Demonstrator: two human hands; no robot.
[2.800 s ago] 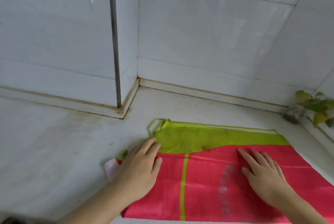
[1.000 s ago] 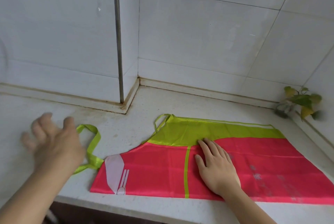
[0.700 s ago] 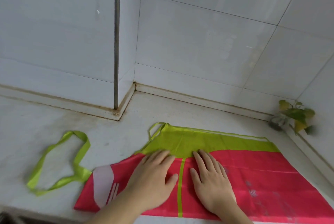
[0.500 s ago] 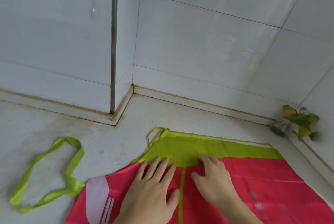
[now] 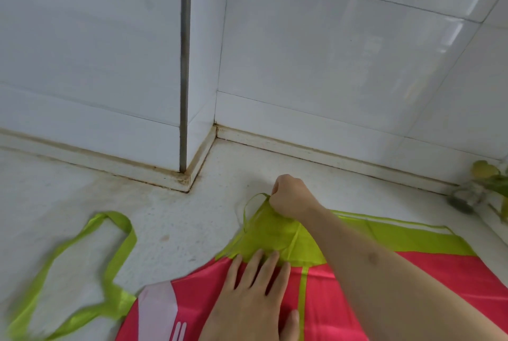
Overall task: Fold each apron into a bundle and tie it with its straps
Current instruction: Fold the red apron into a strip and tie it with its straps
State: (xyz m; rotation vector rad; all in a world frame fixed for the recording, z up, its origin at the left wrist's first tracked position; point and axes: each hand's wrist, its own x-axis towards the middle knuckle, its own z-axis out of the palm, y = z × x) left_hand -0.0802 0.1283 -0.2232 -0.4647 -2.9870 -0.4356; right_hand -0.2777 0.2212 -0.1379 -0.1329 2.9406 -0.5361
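Note:
A red and lime-green apron (image 5: 428, 280) lies folded flat on the white counter (image 5: 176, 219). My left hand (image 5: 253, 299) presses flat on the red cloth near the green band, fingers straight. My right hand (image 5: 288, 195) reaches across to the far left corner of the green part and pinches the cloth there, beside a thin green strap loop (image 5: 248, 210). A wide lime-green neck strap (image 5: 110, 266) trails in a loop to the left on the counter.
White tiled walls meet the counter behind, with a protruding corner and a grey metal pipe (image 5: 184, 65) at the back left. A small leafy plant (image 5: 486, 189) stands at the far right edge against the wall.
My right hand has left the red cloth, moved forward to the apron's far corner and closed on the green cloth. My left hand stays flat on the apron. The view tilted down.

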